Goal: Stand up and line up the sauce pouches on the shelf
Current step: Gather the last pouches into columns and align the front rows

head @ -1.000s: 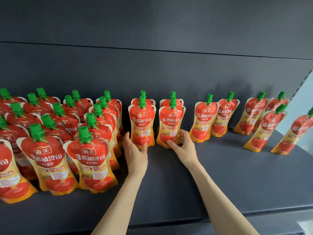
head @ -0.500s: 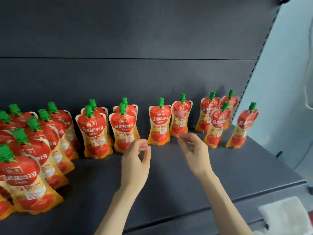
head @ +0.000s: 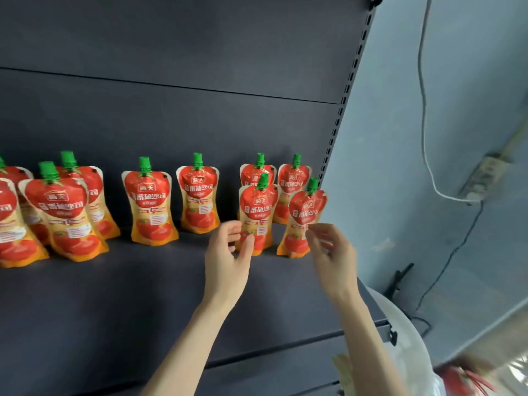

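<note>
Ten sauce pouches [head: 151, 204] stand on the shelf [head: 114, 295]; left hand [head: 225, 261] and right hand [head: 331, 255], fingers apart, reach toward two o'clock.

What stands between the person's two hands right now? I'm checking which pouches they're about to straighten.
In the head view, two front pouches: one by the left hand, another beside the right hand, with bare shelf between them.

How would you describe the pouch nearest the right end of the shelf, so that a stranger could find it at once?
Start at the slotted upright post on the right edge of the dark shelf. Four sauce pouches cluster beside it, two behind and two in front. The rightmost front pouch is the one: it leans left, its green cap almost meets the post, and the right hand hovers open just before it.
</note>
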`<move>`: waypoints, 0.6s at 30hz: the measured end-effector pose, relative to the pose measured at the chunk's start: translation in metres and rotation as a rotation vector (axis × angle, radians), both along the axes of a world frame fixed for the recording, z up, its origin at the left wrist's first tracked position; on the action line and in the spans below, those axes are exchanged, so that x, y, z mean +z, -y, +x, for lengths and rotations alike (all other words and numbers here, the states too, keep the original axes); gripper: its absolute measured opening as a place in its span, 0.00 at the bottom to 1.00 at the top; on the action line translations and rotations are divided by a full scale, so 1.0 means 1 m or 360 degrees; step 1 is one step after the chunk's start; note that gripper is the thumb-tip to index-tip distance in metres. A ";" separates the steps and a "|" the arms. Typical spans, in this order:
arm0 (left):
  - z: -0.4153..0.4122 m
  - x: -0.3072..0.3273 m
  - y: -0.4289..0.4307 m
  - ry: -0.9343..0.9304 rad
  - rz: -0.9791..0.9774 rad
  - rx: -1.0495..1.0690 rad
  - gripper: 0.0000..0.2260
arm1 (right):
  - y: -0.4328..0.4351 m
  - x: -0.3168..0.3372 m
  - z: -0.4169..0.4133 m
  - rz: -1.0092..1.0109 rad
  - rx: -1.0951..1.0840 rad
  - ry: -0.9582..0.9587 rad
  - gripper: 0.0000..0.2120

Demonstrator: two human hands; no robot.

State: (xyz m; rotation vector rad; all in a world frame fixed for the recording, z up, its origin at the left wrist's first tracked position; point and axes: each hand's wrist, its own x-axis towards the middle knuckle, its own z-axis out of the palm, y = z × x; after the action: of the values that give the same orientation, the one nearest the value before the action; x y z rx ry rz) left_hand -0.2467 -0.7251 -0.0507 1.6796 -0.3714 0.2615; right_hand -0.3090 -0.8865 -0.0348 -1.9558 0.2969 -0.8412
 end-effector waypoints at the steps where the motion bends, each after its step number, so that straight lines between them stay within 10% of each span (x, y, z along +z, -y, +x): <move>1: 0.007 0.001 0.008 -0.0003 -0.0004 0.0021 0.14 | 0.010 -0.001 0.004 0.0033 -0.0020 0.0011 0.05; 7: 0.049 -0.013 0.038 -0.0196 0.0015 0.0081 0.31 | 0.043 -0.009 0.034 0.0201 -0.0073 -0.0024 0.12; 18: 0.072 -0.023 0.053 -0.0451 -0.0064 -0.0124 0.18 | 0.064 -0.028 0.074 0.0555 0.0513 -0.0207 0.11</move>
State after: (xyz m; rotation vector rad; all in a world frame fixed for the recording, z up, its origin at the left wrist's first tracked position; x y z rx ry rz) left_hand -0.1746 -0.7778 -0.0733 1.6314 -0.2173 -0.0276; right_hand -0.2349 -0.9502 -0.0630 -1.6730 0.1822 -0.4215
